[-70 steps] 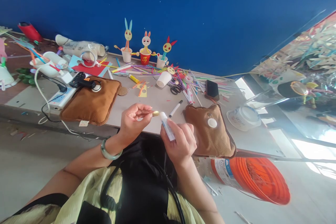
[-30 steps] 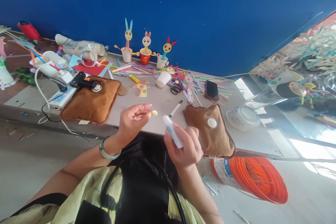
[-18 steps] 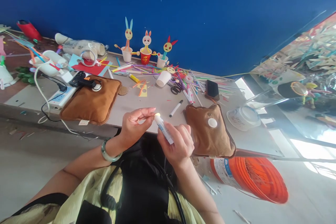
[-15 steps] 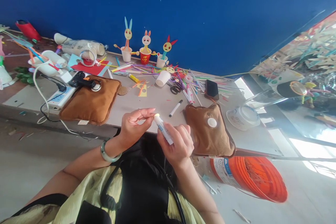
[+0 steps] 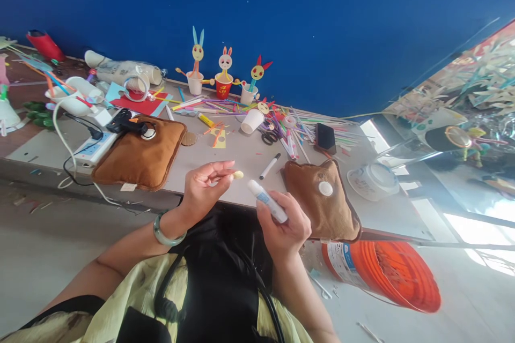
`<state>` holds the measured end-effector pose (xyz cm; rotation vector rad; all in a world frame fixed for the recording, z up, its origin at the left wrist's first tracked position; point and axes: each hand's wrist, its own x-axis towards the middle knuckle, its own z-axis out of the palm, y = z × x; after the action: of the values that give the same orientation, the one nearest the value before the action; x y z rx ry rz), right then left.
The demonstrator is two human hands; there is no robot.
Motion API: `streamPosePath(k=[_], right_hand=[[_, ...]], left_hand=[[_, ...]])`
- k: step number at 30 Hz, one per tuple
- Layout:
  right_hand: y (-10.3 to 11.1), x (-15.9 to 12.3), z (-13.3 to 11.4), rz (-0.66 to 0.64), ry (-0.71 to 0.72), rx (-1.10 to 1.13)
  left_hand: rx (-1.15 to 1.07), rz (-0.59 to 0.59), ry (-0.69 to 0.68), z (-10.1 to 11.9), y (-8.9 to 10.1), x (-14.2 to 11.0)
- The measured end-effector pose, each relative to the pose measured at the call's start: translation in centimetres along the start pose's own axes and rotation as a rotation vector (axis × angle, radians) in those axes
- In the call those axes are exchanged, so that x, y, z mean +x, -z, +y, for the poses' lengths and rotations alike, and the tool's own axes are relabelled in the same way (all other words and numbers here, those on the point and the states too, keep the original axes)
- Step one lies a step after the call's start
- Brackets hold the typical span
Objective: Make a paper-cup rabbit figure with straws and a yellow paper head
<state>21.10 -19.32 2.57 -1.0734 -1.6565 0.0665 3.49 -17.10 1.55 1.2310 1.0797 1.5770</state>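
Observation:
Between the thumb and fingertips of my left hand [image 5: 204,188] is a small pale-yellow paper disc [image 5: 238,175]. My right hand [image 5: 284,225] is wrapped around a white glue stick [image 5: 267,201] with a blue label, its tip pointing up and left, a short gap away from the disc. Both hands are over the table's front edge. Just beyond them lies a black-and-white marker [image 5: 269,166]. Farther back are a yellow paper piece with holes [image 5: 219,139], black-handled scissors [image 5: 269,136] and a white paper cup on its side [image 5: 252,121].
Three rabbit-faced cup figures [image 5: 223,72] stand by the blue wall. Colourful sticks [image 5: 314,126] are spread before them. A brown cushion-like warmer [image 5: 140,155] lies left, another [image 5: 324,198] right, near a phone [image 5: 325,138]. An orange bucket [image 5: 386,273] is on the floor.
The glue stick has moved right and down, away from the disc it was touching or nearly touching. The disc now shows plainly in my left fingertips; the left hand has barely moved.

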Motion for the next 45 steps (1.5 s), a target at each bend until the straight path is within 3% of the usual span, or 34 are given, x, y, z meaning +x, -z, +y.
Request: streamPosePath(k=[6,11,14,18,21,28,36,40,45], right_hand=[[-0.9,-1.0,0.4,-0.229,-0.544,0.535],[-1.8,-1.1,1.3,-0.286,-0.713,0.788],[-1.6,-0.8,1.0,-0.260,-0.660,0.664],[-0.9,-0.5,0.2,-0.199,-0.470,0.317],[-0.7,-0.3,-0.2,-0.171,-0.360,0.201],[-0.9,0.0,0.1,-0.125,-0.280,0.114],[-0.4,-0.8,0.7,0.038,-0.275,0.081],[-0.4,-0.5,-0.2,-0.070,-0.183,0.066],[-0.7,0.1,-0.5,-0.139,-0.210,0.086]], left_hand=[[-0.019,-0.050,-0.020,0.4,-0.6,-0.3],[0.042,-0.056,-0.169,0.4,-0.3,-0.5],[0.086,-0.068,-0.220,-0.1,0.0,-0.6],[0.088,-0.069,-0.229,-0.8,0.2,-0.7],[0.090,-0.063,-0.222,-1.0,0.2,-0.7],[0.082,-0.059,-0.216,-0.3,0.3,-0.6],[0.024,-0.048,-0.025,-0.1,0.0,-0.3],[0.035,-0.055,-0.015,0.3,-0.3,-0.3],[0.128,-0.081,-0.163,0.1,-0.1,-0.6]])
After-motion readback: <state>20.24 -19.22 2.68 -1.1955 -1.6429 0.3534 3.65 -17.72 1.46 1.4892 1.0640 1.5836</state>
